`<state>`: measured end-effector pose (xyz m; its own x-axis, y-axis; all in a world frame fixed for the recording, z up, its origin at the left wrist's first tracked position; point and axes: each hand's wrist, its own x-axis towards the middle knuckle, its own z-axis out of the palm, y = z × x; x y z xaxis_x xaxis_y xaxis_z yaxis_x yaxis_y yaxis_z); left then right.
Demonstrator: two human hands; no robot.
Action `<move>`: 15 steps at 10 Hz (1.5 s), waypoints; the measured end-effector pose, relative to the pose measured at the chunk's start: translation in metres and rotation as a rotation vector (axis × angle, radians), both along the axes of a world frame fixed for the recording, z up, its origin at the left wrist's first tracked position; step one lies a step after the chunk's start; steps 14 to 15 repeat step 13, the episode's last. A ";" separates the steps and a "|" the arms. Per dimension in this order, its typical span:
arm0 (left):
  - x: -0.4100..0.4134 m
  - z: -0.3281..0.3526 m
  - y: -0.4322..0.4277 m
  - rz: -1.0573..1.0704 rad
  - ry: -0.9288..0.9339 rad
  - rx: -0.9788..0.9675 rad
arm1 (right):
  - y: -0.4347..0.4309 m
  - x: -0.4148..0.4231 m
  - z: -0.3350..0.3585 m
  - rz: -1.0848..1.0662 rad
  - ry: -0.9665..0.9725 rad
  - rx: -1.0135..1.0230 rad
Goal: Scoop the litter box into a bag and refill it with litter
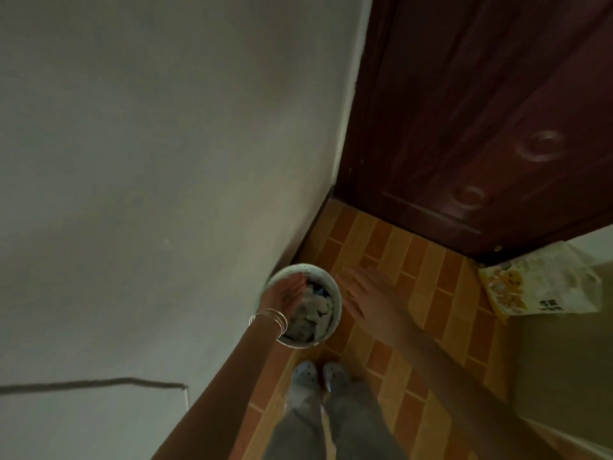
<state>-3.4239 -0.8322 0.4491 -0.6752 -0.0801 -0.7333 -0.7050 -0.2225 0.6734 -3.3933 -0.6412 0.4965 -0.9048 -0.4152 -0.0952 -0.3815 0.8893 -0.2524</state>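
Note:
A round pale waste bin (333, 295) stands on the floor against the wall, filled with crumpled paper and rubbish (310, 318). My left hand (288, 293) hovers over the bin's left side, palm up, fingers straight, holding nothing; bangles circle the wrist. My right hand (365, 293) hangs just right of the bin with fingers spread and straight, blurred, also holding nothing. A yellow and white litter bag (537, 287) lies on the floor at the right. No litter box or scoop is in view.
A pale wall (149, 161) fills the left side. A dark red wooden door (481, 111) closes the corner ahead. The floor has orange brick-pattern tiles (398, 247). My feet in light clogs (318, 376) stand just behind the bin.

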 end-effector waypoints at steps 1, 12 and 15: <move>-0.011 -0.031 0.003 0.071 -0.155 0.141 | 0.001 -0.017 -0.032 0.022 -0.033 -0.002; 0.005 0.046 -0.019 -0.326 0.405 -0.625 | -0.009 -0.042 0.042 0.108 0.124 -0.034; 0.013 0.081 -0.015 -0.478 0.549 -0.857 | -0.010 -0.037 0.073 0.116 0.181 -0.051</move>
